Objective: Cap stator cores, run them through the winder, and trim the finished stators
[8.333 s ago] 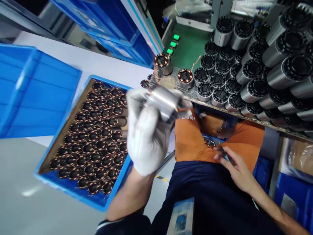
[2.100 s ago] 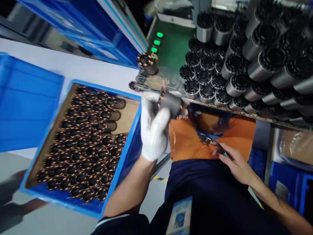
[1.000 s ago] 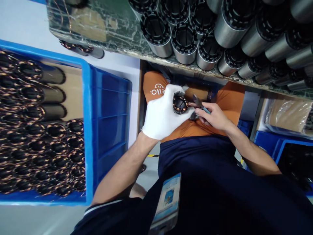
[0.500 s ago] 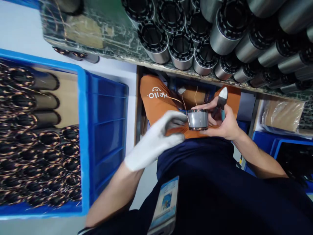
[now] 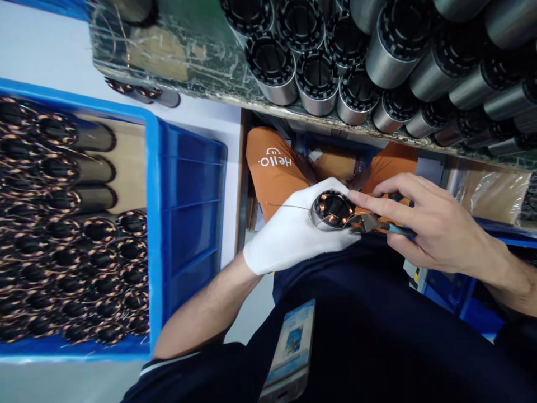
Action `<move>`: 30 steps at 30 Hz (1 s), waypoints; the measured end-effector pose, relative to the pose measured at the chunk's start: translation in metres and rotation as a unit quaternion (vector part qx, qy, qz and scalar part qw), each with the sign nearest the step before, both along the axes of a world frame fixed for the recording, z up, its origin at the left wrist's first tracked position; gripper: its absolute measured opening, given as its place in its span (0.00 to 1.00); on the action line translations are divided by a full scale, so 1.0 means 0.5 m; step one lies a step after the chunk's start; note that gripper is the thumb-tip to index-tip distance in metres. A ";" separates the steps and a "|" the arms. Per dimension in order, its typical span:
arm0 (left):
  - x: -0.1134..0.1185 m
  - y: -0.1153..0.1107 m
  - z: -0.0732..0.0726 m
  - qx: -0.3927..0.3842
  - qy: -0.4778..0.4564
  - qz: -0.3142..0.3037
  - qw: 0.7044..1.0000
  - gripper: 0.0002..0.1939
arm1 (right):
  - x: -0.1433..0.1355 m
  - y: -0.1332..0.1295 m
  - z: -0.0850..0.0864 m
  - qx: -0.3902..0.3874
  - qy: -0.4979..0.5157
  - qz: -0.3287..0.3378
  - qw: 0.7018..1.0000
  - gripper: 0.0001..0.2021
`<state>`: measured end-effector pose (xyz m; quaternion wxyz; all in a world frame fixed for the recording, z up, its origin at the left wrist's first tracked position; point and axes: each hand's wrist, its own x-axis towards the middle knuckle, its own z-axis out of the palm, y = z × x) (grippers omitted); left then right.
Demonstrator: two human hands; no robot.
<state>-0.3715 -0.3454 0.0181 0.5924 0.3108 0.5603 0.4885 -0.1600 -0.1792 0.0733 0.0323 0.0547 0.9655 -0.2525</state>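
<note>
Above my lap, my left hand (image 5: 293, 229), in a white glove, is wrapped round a metal stator (image 5: 332, 211). Its open end faces up, showing a black rim and copper windings. A thin copper wire sticks out from it to the left, over the glove. My bare right hand (image 5: 423, 218) grips cutting pliers (image 5: 367, 223) with blue-grey handles. The plier jaws are at the right edge of the stator, near a copper wire. The right index finger reaches to the stator's upper rim.
At the left, a blue crate (image 5: 154, 240) holds many copper-wound stators, with another blue bin (image 5: 193, 196) beside it. Steel cylinders with black ends (image 5: 316, 84) stand in rows on the green bench (image 5: 201, 73) ahead. A badge (image 5: 291, 341) hangs from my shirt.
The stator has passed from my right hand into my gloved left hand and turned open end up. My right hand has swung the pliers round, jaws now at the stator's rim.
</note>
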 end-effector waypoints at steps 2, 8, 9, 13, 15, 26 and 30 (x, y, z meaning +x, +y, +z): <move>0.003 0.004 0.003 -0.010 -0.002 -0.011 1.000 0.18 | 0.005 -0.002 0.000 0.015 -0.014 0.008 1.000 0.37; 0.014 0.015 -0.007 -0.013 0.023 -0.021 0.999 0.18 | 0.011 -0.004 -0.014 -0.026 -0.053 -0.007 0.998 0.33; 0.017 0.017 -0.010 -0.015 0.044 -0.017 0.999 0.18 | 0.009 -0.005 -0.018 -0.021 -0.051 -0.016 0.998 0.34; 0.033 0.031 -0.007 -0.023 0.183 -0.009 0.983 0.18 | -0.001 -0.015 -0.030 0.039 -0.030 -0.029 0.998 0.37; 0.040 0.038 0.004 -0.036 0.247 -0.026 0.968 0.18 | -0.004 -0.021 -0.033 0.062 -0.023 -0.026 0.998 0.38; 0.036 0.042 0.005 -0.060 0.243 -0.082 0.965 0.14 | 0.020 -0.019 -0.033 0.031 -0.032 -0.040 0.998 0.37; 0.038 0.044 0.002 -0.073 0.281 -0.084 0.953 0.15 | 0.023 -0.023 -0.037 0.023 -0.036 -0.049 0.998 0.41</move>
